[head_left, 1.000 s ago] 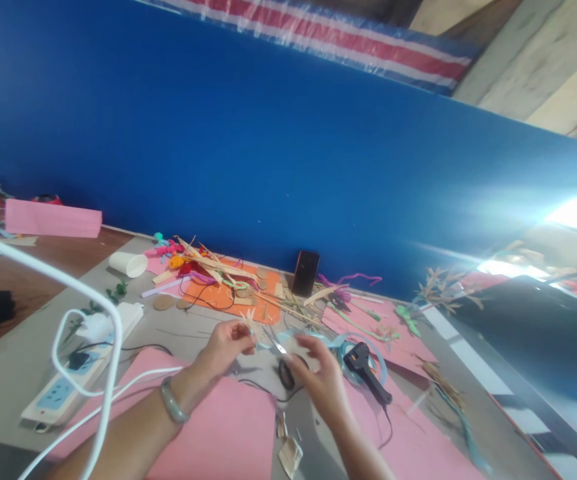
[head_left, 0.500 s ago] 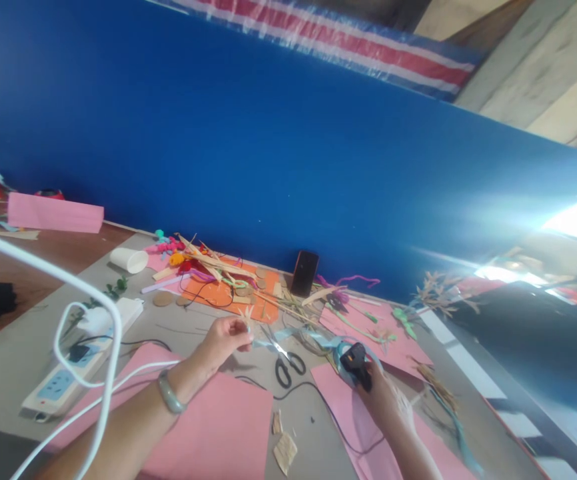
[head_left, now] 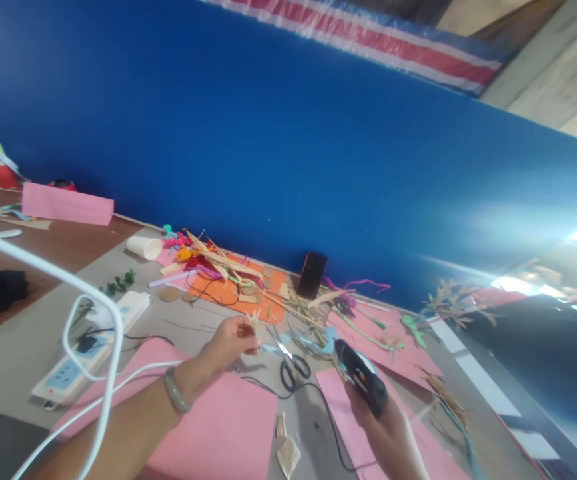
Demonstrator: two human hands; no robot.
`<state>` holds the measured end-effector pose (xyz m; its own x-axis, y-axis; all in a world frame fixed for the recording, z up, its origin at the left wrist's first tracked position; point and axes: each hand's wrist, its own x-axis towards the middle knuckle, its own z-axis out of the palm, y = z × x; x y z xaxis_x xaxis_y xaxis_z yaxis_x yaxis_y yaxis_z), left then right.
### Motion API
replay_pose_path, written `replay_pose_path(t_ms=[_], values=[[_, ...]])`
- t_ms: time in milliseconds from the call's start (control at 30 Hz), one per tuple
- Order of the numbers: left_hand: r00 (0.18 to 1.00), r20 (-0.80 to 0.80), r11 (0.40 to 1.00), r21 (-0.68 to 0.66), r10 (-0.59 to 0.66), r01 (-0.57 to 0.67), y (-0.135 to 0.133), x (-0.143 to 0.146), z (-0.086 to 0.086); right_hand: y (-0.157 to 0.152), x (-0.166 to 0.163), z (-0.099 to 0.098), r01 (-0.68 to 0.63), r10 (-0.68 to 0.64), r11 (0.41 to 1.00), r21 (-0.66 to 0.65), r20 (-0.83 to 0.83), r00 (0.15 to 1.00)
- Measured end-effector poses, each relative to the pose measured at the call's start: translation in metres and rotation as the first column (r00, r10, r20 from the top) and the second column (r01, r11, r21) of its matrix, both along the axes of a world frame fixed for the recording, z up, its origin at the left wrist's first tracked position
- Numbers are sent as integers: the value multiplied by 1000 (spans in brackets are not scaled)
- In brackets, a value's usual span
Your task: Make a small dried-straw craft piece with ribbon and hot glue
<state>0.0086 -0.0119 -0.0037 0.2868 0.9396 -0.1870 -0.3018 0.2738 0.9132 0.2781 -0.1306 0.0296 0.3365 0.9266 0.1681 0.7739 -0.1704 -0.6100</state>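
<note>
We see the left hand point(head_left: 228, 343) pinching a small pale straw sprig point(head_left: 254, 323) upright, steadied for gluing we judge — the right hand point(head_left: 391, 427) clenches a black glue gun point(head_left: 361, 375), nozzle aimed left toward it, black-handled scissors point(head_left: 291, 363) lying between.

The left forearm reaches in from the lower left, bare, with a pale bangle around the wrist. The left hand point(head_left: 228, 345) is raised a little off the table, palm turned inward, its fingertips point(head_left: 251, 335) pinched together at the far end. The right arm comes up from the bottom edge, only the wrist and hand in view. The right hand point(head_left: 387, 427) is curled into a fist-like grip, knuckles up, fingers wrapped tight and pointing forward and left.
</note>
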Motion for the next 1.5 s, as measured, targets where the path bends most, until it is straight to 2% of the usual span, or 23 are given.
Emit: replay_pose_path(t_ms=[67, 100, 167, 200, 233, 300, 333, 367, 433, 467, 533, 633, 733, 900, 1000, 1233, 1500], values=[[1000, 5, 1000, 7, -6, 6, 1, -2, 2, 1, -8, 1, -102, 94, 993, -59, -127, 987], [1000, 7, 1000, 10, -7, 7, 1, -3, 4, 4, -7, 3, -135, 120, 986, -100, -140, 983], [1000, 8, 1000, 7, -4, 4, 1, -4, 6, 8, 6, 11, -119, 119, 976, -180, -12, 993], [1000, 7, 1000, 3, -1, 1, 2, -5, 7, 10, 16, 17, -58, 79, 980, -191, 108, 991], [1000, 4, 1000, -2, 4, -4, 2, -5, 7, 9, 26, 24, 9, 25, 985, -172, 197, 980], [1000, 3, 1000, 0, 3, -3, 2, -4, 6, 5, 43, 38, 29, 1, 993, -114, 259, 966], [1000, 6, 1000, 7, -2, 2, 2, -3, 4, 1, 48, 44, 82, -60, 995, -64, 289, 956], [1000, 10, 1000, 18, -9, 9, 2, -3, 3, -3, 48, 49, 142, -131, 990, -15, 288, 949], [1000, 9, 999, 40, -24, 24, 2, -2, 1, -12, 38, 53, 170, -171, 985, 16, 134, 976], [999, 5, 998, 49, -33, 32, 2, -2, 0, -15, 28, 51, 120, -120, 993, -7, -9, 993], [999, 0, 998, 51, -42, 42, 2, -2, 2, -19, 2, 42, -28, 7, 998, -65, -299, 954], [999, 9, 998, 42, -41, 40, 1, -3, 7, -20, -39, 23, -133, 97, 990, -53, -435, 895], [999, 10, 998, 44, -42, 42, -1, -3, 12, -15, -65, 11, -214, 167, 974, -71, -414, 895], [998, 10, 998, 23, -65, 65, -3, -4, 17, 0, -75, 12, -368, 328, 923, -116, -262, 908], [996, 22, 996, 27, -91, 91, -4, -6, 17, 6, -76, 13, -366, 332, 920, -142, -215, 918], [991, 32, 988, 81, -132, 129, -5, -8, 19, 8, -79, 15, -379, 323, 891, -251, -237, 916], [987, 39, 984, 97, -154, 150, -6, -8, 22, 10, -81, 18, -397, 356, 900, -180, -220, 908]])
